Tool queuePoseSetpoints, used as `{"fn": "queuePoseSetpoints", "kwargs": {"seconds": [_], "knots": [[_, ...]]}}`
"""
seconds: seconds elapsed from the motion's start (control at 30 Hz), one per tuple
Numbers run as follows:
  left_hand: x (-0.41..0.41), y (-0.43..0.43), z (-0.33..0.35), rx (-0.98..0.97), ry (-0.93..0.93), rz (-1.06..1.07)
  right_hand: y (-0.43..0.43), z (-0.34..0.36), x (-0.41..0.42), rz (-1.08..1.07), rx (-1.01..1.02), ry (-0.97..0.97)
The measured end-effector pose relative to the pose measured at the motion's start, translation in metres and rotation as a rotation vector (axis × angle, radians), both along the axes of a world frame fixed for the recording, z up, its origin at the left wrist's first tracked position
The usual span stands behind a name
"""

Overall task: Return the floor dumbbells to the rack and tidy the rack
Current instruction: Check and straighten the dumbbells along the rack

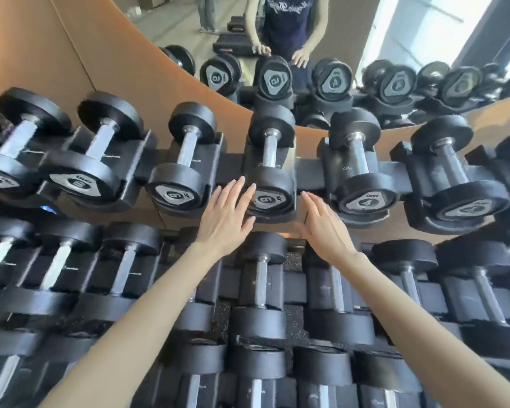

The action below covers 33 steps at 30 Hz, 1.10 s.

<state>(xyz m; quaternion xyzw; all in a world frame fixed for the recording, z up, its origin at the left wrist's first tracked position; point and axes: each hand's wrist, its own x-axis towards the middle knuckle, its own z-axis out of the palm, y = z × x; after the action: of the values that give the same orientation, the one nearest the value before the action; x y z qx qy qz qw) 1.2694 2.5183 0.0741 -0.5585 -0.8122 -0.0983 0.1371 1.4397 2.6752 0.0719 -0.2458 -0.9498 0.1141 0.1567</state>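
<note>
A black dumbbell marked 6 (pixel 270 172) lies in its cradle in the middle of the rack's top row (pixel 309 172). My left hand (pixel 227 213) is flat with fingers apart, its fingertips at the left side of that dumbbell's near head. My right hand (pixel 326 226) is spread just right of the same head, not touching it as far as I can tell. Neither hand holds anything. Another 6 dumbbell (pixel 181 172) sits to the left and a 4 dumbbell (pixel 362 178) to the right.
Lower rows of black dumbbells (pixel 261 290) fill the rack under my forearms. A mirror (pixel 306 39) behind the top row reflects the rack, me and a second person. An orange wall panel (pixel 42 48) rises at the left.
</note>
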Motion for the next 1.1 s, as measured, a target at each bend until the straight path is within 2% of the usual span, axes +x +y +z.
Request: {"fn": "queuePoseSetpoints", "kwargs": {"seconds": [0.23, 0.4, 0.63, 0.7, 0.93, 1.1], "knots": [[-0.046, 0.066, 0.006, 0.013, -0.053, -0.279, 0.011, -0.011, -0.041, -0.114, -0.111, -0.064], [-0.055, 0.094, 0.002, 0.059, -0.114, -0.347, 0.022, -0.019, -0.06, -0.156, -0.187, -0.011], [-0.06, 0.098, -0.017, 0.298, -0.271, -0.403, 0.049, -0.03, -0.079, -0.083, -0.384, 0.12], [-0.064, 0.096, -0.024, 0.366, -0.305, -0.406, 0.055, -0.027, -0.08, -0.03, -0.364, 0.117], [-0.062, 0.088, -0.049, 0.64, -0.606, -0.372, 0.055, 0.004, -0.076, 0.093, -0.232, -0.035], [-0.056, 0.084, -0.075, 0.767, -0.814, -0.165, 0.044, 0.037, -0.085, 0.138, 0.083, -0.175]]}}
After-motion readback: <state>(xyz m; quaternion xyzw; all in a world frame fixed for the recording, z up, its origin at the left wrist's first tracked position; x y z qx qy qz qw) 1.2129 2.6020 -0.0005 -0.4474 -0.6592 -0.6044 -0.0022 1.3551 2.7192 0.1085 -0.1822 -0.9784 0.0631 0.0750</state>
